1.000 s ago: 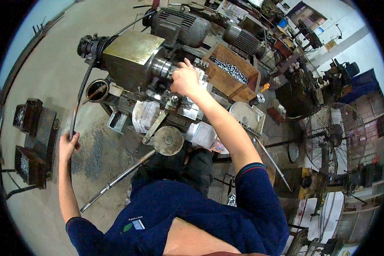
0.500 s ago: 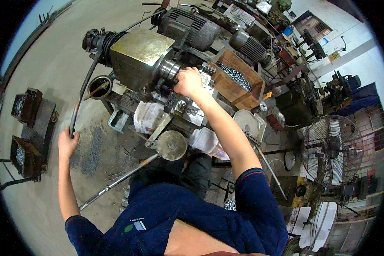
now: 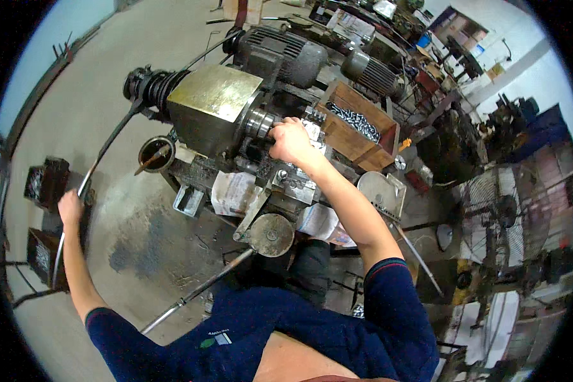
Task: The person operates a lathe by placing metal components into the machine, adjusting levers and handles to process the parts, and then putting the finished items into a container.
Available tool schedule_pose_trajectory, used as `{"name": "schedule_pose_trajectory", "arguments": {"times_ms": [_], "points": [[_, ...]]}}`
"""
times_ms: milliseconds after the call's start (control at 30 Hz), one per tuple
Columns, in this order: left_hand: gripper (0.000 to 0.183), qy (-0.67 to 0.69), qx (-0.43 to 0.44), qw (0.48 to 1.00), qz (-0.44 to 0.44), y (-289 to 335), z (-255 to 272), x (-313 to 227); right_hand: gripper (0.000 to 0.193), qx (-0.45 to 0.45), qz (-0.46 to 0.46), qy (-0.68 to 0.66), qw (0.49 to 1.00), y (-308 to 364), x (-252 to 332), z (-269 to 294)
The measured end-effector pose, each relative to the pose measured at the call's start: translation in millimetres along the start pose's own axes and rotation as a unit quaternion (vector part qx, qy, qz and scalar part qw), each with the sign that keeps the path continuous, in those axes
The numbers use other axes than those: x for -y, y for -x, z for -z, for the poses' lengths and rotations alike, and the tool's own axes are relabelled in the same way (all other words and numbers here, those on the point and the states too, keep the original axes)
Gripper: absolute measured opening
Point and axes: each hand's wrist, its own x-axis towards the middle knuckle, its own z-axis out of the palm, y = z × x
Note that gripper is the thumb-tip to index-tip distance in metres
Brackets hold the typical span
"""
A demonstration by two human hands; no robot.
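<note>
My left hand [image 3: 71, 209] is wrapped around a long metal lever [image 3: 103, 158], which runs from the pulley end of a lathe down to the left. My right hand [image 3: 291, 141] is at the shiny round chuck [image 3: 258, 123] on the lathe's headstock [image 3: 213, 95], a boxy block with a brassy top. Its fingers are curled in at the chuck's face, and whatever they pinch is hidden behind them. Below that hand lies the metal cross slide [image 3: 293, 184] with a bolt on top. A round handwheel disc [image 3: 272, 234] sits nearer to me.
Beyond my right hand stands a wooden box [image 3: 363, 130] of small shiny metal parts. Behind the headstock is a ribbed motor [image 3: 283, 54]. An oily pot [image 3: 156, 155] with a brush hangs at the left. Dark bins [image 3: 46, 183] stand far left; a large fan [image 3: 500, 219] stands right.
My left hand has swung the lever outward to the left and slightly down. My right hand stays at the chuck, while the whole view has shifted a little.
</note>
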Motion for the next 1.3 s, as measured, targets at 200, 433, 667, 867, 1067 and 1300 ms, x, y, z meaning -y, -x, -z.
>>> {"name": "schedule_pose_trajectory", "arguments": {"times_ms": [200, 433, 667, 867, 1067, 1300], "points": [[0.028, 0.438, -0.318, 0.84, -0.038, 41, 7, -124, 0.041, -0.237, 0.043, -0.202, 0.949, 85, -17, 30], [0.045, 0.311, 0.111, 0.929, -0.165, 72, -89, -320, 0.039, -0.167, -0.175, -0.18, 0.953, 253, -59, 21], [0.015, 0.054, 0.064, 0.952, -0.295, 23, -63, -301, 0.048, -0.117, -0.414, -0.108, 0.896, 420, -144, -39], [0.033, 0.17, 0.113, 0.968, -0.148, 54, -54, -282, 0.048, 0.142, -0.664, 0.034, 0.733, 540, -200, -91], [0.04, 0.309, 0.285, 0.905, -0.066, 82, -97, -209, 0.03, 0.12, -0.673, 0.034, 0.729, 573, -171, -122], [0.035, 0.346, 0.394, 0.852, 0.002, 126, -116, -195, 0.031, 0.056, -0.65, -0.083, 0.754, 556, -3, -114]]}}
